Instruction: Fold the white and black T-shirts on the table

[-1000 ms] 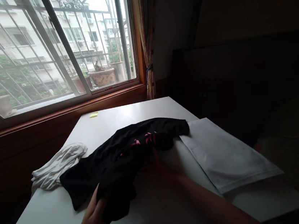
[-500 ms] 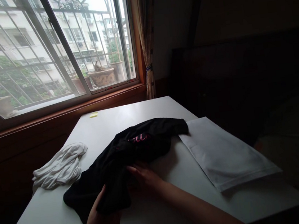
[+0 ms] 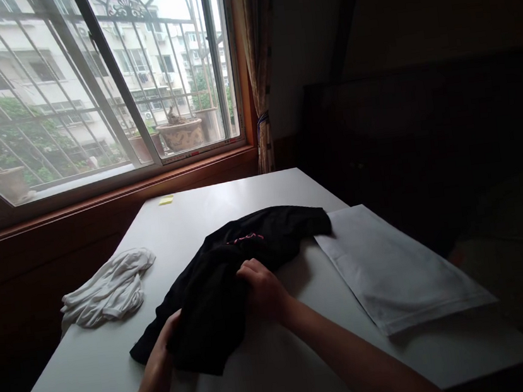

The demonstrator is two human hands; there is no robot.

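A black garment with pink lettering, perhaps a T-shirt, lies bunched across the middle of the white table. My right hand is closed on its near right edge, thumb and fingers pinching the cloth. On the near left side, my left hand grips the same fabric; part of its fingers is hidden beneath the cloth. Between my hands the near part of the garment is lifted a little. Its far right end touches the corner of a flat, whitish folded cloth or bag.
A crumpled white cloth lies at the table's left edge. A small yellow sticky note is near the far left corner. Behind the table are a barred window and a tied curtain. The right side is dark.
My right hand has moved up from under the garment's edge and now pinches the cloth from above. The garment's near left part has been drawn inward, covering some of the pink lettering.
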